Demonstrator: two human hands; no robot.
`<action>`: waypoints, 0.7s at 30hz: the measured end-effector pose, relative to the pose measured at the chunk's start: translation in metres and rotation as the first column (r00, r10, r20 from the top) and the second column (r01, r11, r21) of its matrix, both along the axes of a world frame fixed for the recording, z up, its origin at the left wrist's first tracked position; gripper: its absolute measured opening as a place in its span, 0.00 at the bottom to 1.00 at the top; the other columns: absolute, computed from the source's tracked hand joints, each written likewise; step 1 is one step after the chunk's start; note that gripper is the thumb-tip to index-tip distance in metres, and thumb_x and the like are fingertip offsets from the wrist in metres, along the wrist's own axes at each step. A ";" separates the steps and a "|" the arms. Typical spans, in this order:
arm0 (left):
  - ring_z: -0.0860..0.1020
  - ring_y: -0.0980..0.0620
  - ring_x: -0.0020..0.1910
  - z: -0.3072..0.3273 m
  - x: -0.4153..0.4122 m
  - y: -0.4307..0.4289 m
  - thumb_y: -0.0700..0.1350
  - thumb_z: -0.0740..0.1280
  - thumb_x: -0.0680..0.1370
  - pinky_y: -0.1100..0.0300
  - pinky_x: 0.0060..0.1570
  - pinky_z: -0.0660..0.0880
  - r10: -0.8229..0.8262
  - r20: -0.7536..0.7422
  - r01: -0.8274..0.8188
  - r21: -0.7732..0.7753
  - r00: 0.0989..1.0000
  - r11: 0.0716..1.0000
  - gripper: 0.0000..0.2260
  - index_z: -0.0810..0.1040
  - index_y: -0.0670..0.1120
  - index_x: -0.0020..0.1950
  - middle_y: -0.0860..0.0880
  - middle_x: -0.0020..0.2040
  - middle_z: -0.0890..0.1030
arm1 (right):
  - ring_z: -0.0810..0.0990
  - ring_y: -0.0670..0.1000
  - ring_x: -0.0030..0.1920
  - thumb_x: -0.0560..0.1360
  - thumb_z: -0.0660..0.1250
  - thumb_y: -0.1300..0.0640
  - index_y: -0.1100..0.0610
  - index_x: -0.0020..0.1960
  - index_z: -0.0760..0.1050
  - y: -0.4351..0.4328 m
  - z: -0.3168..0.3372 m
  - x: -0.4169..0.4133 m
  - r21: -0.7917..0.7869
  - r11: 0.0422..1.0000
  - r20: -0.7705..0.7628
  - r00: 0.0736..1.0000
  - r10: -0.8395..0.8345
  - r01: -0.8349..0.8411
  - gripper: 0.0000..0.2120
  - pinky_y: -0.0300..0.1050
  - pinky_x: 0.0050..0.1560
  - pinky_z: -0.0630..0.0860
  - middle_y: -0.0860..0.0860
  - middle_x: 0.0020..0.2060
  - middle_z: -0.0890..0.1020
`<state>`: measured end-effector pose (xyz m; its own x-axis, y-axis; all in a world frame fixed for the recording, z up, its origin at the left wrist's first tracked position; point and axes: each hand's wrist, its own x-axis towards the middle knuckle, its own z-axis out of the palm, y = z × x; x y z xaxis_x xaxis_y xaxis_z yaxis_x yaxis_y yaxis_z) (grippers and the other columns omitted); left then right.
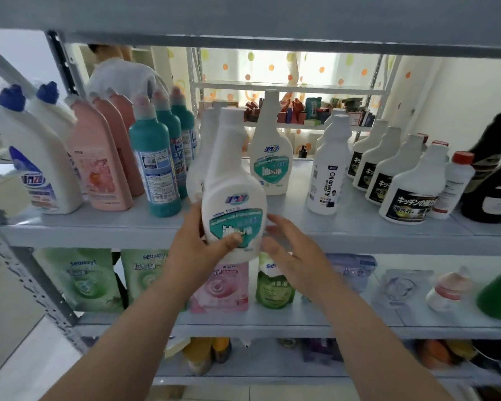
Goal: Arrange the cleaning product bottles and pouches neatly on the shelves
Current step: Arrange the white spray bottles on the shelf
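Note:
My left hand (200, 244) grips a white bottle with a teal label (233, 192) at its lower part, thumb across the label, just in front of the shelf's front edge (99, 235). Beside the bottle's right side is my right hand (289, 247), fingers spread and relaxed, holding nothing. Two more white bottles of the same kind are on the shelf: one (271, 151) upright further back and one (198, 157) directly behind the held bottle.
Left on the shelf stand white blue-capped bottles (38, 157), pink bottles (99, 157) and teal bottles (156, 157). Right stand an "Oil enemy" bottle (329, 169), black-labelled white bottles (411, 186) and dark bottles (492, 180). Pouches (81, 276) fill the lower shelf. A person stands behind the rack.

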<state>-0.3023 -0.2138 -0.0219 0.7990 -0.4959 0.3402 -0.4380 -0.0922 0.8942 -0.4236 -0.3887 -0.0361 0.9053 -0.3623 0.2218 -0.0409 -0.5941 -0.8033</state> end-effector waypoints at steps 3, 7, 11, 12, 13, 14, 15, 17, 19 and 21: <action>0.82 0.61 0.49 -0.026 -0.035 0.022 0.47 0.75 0.75 0.66 0.42 0.79 -0.110 -0.075 0.110 -0.004 0.991 0.994 0.25 0.70 0.60 0.68 0.59 0.53 0.82 | 0.84 0.44 0.56 0.79 0.69 0.43 0.44 0.70 0.72 0.022 -0.010 -0.018 0.266 0.964 0.081 0.997 -0.003 -0.019 0.21 0.52 0.58 0.82 0.46 0.56 0.85; 0.83 0.52 0.54 -0.076 -0.074 0.045 0.53 0.71 0.77 0.53 0.48 0.83 -0.135 -0.340 0.108 -0.098 0.931 0.989 0.22 0.70 0.62 0.70 0.56 0.58 0.83 | 0.85 0.54 0.54 0.71 0.73 0.34 0.45 0.68 0.75 0.048 -0.055 -0.047 0.342 0.940 0.014 1.000 -0.016 0.010 0.29 0.59 0.55 0.82 0.52 0.52 0.85; 0.84 0.47 0.45 -0.120 -0.107 0.063 0.67 0.64 0.76 0.48 0.45 0.78 -0.084 -0.797 -0.077 -0.161 0.598 0.984 0.20 0.79 0.57 0.61 0.48 0.53 0.86 | 0.84 0.51 0.53 0.78 0.70 0.46 0.54 0.64 0.78 0.081 -0.090 -0.077 0.626 0.779 0.041 0.999 0.005 -0.029 0.18 0.46 0.53 0.81 0.57 0.54 0.84; 0.81 0.46 0.40 -0.122 -0.115 0.068 0.66 0.61 0.78 0.53 0.39 0.74 -0.109 -0.869 -0.082 -0.168 0.482 0.982 0.19 0.82 0.54 0.54 0.46 0.47 0.85 | 0.83 0.53 0.57 0.77 0.70 0.43 0.54 0.66 0.77 0.087 -0.097 -0.080 0.671 0.741 0.020 1.000 0.002 -0.015 0.22 0.49 0.56 0.81 0.56 0.57 0.83; 0.80 0.45 0.37 -0.124 -0.122 0.072 0.65 0.59 0.80 0.57 0.37 0.71 -0.165 -0.916 -0.045 -0.194 0.366 0.980 0.20 0.84 0.53 0.50 0.45 0.44 0.83 | 0.82 0.54 0.60 0.73 0.71 0.38 0.52 0.69 0.75 0.091 -0.101 -0.082 0.696 0.717 -0.020 1.000 0.003 0.012 0.29 0.53 0.59 0.80 0.56 0.60 0.82; 0.79 0.44 0.36 -0.125 -0.129 0.076 0.63 0.59 0.81 0.59 0.34 0.69 -0.238 -0.932 0.023 -0.241 0.274 0.970 0.21 0.86 0.50 0.49 0.43 0.43 0.82 | 0.82 0.54 0.60 0.70 0.73 0.34 0.50 0.71 0.73 0.095 -0.105 -0.083 0.713 0.700 -0.070 0.997 0.019 0.036 0.35 0.53 0.59 0.80 0.55 0.61 0.81; 0.79 0.44 0.34 -0.127 -0.136 0.080 0.61 0.61 0.80 0.61 0.31 0.67 -0.302 -0.934 0.097 -0.288 0.192 0.953 0.21 0.87 0.47 0.48 0.42 0.43 0.82 | 0.83 0.53 0.56 0.69 0.73 0.34 0.50 0.72 0.72 0.099 -0.108 -0.085 0.749 0.661 -0.099 0.994 0.050 0.041 0.36 0.52 0.53 0.81 0.53 0.59 0.82; 0.79 0.43 0.32 -0.135 -0.150 0.085 0.59 0.66 0.73 0.66 0.22 0.65 -0.408 -0.913 0.205 -0.398 0.005 0.894 0.22 0.85 0.41 0.51 0.39 0.44 0.81 | 0.83 0.51 0.44 0.72 0.71 0.43 0.52 0.67 0.73 0.107 -0.115 -0.089 0.796 0.603 -0.111 0.991 0.074 0.044 0.26 0.52 0.41 0.77 0.50 0.48 0.84; 0.81 0.40 0.36 -0.142 -0.162 0.087 0.60 0.67 0.70 0.64 0.22 0.71 -0.455 -0.882 0.228 -0.472 -0.124 0.852 0.27 0.81 0.40 0.58 0.38 0.49 0.81 | 0.84 0.51 0.43 0.71 0.74 0.45 0.51 0.62 0.73 0.115 -0.117 -0.096 0.781 0.616 -0.154 0.988 0.024 0.107 0.23 0.53 0.42 0.78 0.49 0.46 0.86; 0.82 0.37 0.46 -0.149 -0.167 0.084 0.66 0.62 0.74 0.55 0.30 0.79 -0.455 -0.874 0.228 -0.485 -0.173 0.844 0.31 0.81 0.42 0.61 0.38 0.56 0.81 | 0.87 0.51 0.45 0.67 0.80 0.44 0.48 0.62 0.72 0.115 -0.114 -0.102 0.750 0.634 -0.213 0.976 -0.039 0.189 0.29 0.48 0.42 0.82 0.49 0.49 0.86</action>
<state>-0.4689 -0.1298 -0.1708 0.0748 -0.8785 -0.4718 0.9115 -0.1317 0.3896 -0.5251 -0.2741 -0.1503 0.8390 -0.4359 -0.3258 -0.2377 0.2452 -0.9399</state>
